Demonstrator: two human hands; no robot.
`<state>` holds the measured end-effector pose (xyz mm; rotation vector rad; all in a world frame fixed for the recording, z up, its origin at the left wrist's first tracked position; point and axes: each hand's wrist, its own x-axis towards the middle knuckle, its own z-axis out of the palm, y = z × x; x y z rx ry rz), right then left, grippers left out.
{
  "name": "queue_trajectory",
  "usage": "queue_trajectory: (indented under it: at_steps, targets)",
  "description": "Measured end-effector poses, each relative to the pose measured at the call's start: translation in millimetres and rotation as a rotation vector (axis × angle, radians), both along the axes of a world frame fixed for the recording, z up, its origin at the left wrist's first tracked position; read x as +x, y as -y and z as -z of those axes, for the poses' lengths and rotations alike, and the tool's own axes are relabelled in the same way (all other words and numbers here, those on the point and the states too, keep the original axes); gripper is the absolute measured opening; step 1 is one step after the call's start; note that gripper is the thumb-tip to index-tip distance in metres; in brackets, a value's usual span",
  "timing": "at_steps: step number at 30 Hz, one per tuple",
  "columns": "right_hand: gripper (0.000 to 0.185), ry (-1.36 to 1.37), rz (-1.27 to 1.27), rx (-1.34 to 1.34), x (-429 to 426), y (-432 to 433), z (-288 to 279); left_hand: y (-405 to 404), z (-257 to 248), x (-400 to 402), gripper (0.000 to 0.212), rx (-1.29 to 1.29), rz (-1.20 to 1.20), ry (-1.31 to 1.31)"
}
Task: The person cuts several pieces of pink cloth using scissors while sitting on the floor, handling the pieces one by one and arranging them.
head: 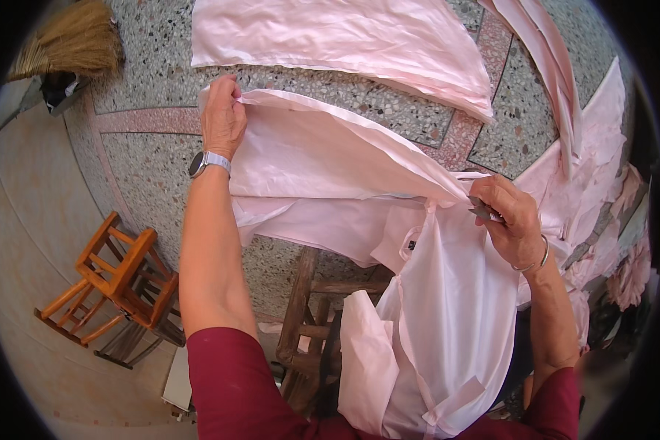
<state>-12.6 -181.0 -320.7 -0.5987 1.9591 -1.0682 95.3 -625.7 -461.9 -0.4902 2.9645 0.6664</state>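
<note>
Pale pink fabric (319, 148) stretches between my two hands, with a folded edge along its top. My left hand (224, 113), a watch on its wrist, pinches the fabric's upper left corner. At the other end, my right hand (506, 212) grips the fabric's edge and also holds small dark metal thread snips (487, 209), their blades pointing left. More of the pink cloth (451, 308) drapes down over my lap, with seams and a small loose flap. A small dark spot or piece (412, 245) shows on the cloth near the middle.
Another pink fabric panel (330, 33) lies on the terrazzo floor (154, 165) ahead. More pink pieces (577, 181) are heaped at the right. Wooden stools (115, 275) stand at the left, a dark wooden frame (300, 308) beneath the cloth. A straw broom (77, 41) is at upper left.
</note>
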Motion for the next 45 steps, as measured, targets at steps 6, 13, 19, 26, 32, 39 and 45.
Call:
queue_trajectory:
  at_steps: [6,13,19,26,32,39,45]
  targets:
    - [0.019,0.135,0.355,-0.055,-9,-2,-10,-13,-50,13,0.020,0.365,-0.481,-0.058]
    - [0.023,-0.437,-0.019,-0.109,-26,6,-36,-2,-112,84,0.021,0.118,-0.366,-0.353]
    - [0.031,-0.300,-0.082,0.018,-3,-13,32,-43,-80,142,0.017,-0.006,-0.246,-0.013]
    - [0.023,-0.170,-0.079,0.126,13,-17,90,-73,-45,161,0.014,0.116,-0.342,0.058]
    - [0.022,-0.181,-0.114,0.174,16,-21,97,-78,-44,162,0.019,0.122,-0.321,0.064]
    - [0.024,-0.112,-0.058,0.194,15,-18,96,-83,-48,156,0.019,0.104,-0.330,0.036]
    - [0.023,-0.084,-0.029,0.216,15,-16,97,-83,-54,158,0.021,0.057,-0.321,-0.034]
